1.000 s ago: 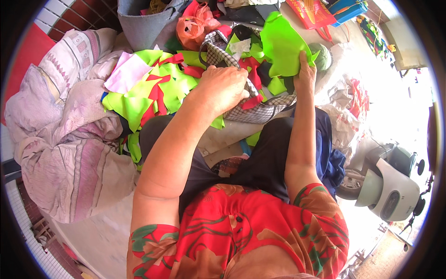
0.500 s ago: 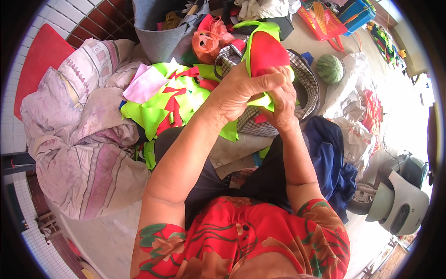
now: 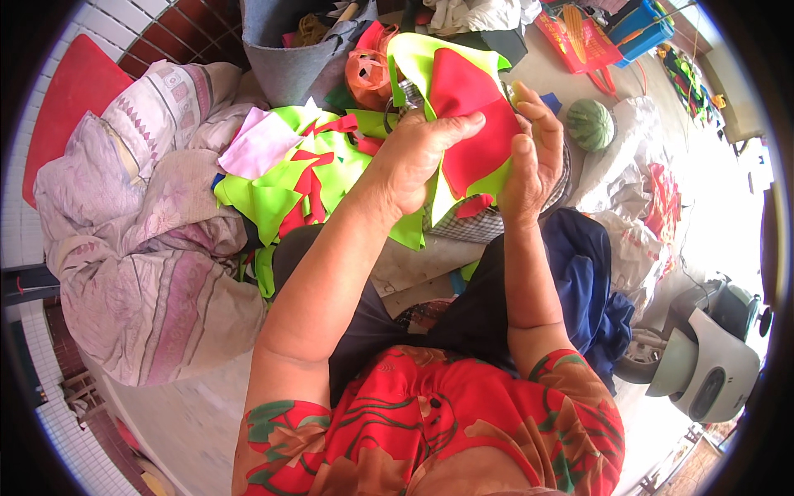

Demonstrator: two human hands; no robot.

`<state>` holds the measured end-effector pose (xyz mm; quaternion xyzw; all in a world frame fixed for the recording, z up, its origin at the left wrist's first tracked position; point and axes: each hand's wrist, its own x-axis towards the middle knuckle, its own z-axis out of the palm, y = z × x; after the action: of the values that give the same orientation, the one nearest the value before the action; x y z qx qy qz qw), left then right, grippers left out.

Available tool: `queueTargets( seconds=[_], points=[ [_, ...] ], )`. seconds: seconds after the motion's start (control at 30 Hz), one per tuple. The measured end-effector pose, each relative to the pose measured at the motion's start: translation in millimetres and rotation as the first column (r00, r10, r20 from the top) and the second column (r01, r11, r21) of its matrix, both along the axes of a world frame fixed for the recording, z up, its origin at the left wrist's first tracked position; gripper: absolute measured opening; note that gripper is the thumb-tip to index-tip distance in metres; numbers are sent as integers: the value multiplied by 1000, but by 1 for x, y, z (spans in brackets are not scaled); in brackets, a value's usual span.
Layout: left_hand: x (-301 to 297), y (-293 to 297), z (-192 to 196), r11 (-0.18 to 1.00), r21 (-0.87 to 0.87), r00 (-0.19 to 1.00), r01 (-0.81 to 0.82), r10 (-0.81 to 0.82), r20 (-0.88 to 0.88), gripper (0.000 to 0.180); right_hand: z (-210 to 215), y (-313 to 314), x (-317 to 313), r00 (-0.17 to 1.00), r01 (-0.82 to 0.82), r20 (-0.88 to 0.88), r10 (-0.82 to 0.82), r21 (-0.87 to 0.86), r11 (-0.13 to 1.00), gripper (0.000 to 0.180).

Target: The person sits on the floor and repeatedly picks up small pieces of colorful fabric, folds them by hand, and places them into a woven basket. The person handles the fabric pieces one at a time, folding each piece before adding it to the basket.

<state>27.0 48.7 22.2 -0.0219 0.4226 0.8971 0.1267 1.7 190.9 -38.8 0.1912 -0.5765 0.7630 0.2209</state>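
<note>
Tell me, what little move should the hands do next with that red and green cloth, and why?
Probably pull the two hands slightly apart to spread the red and green cloth piece flat. The left hand and the right hand both pinch it close together, so it hangs folded and bunched above the pile of green and red scraps.

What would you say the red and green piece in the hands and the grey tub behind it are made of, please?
The red and green piece looks like thin, smooth synthetic cloth: it folds limply between the left hand and right hand. The grey tub looks like soft felt, matte, with a sagging wall.
</note>
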Motion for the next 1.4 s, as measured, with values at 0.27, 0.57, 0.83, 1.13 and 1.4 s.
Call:
queueTargets(
  seconds=[0.27,0.57,0.83,1.13,1.4],
  points=[
    [-1,1,-5,978,-149,989,149,-149,13,30,8,-13,5,965,-147,206,163,-93,985,50],
    [-3,5,-5,987,-6,986,162,-162,-24,31,-14,-6,-6,994,-106,35,108,-58,993,19],
    [-14,-1,-20,997,65,988,-45,35,150,26,-9,3,-12,875,-273,147,461,-637,721,33],
    [-10,-4,-25,984,-175,1000,-31,29,-11,37,-25,26,-28,971,70,127,-204,663,745,35],
    [-11,-4,-27,890,-456,999,-10,-16,-52,36,-28,21,-26,956,-163,110,271,-570,806,13]
  ],
)
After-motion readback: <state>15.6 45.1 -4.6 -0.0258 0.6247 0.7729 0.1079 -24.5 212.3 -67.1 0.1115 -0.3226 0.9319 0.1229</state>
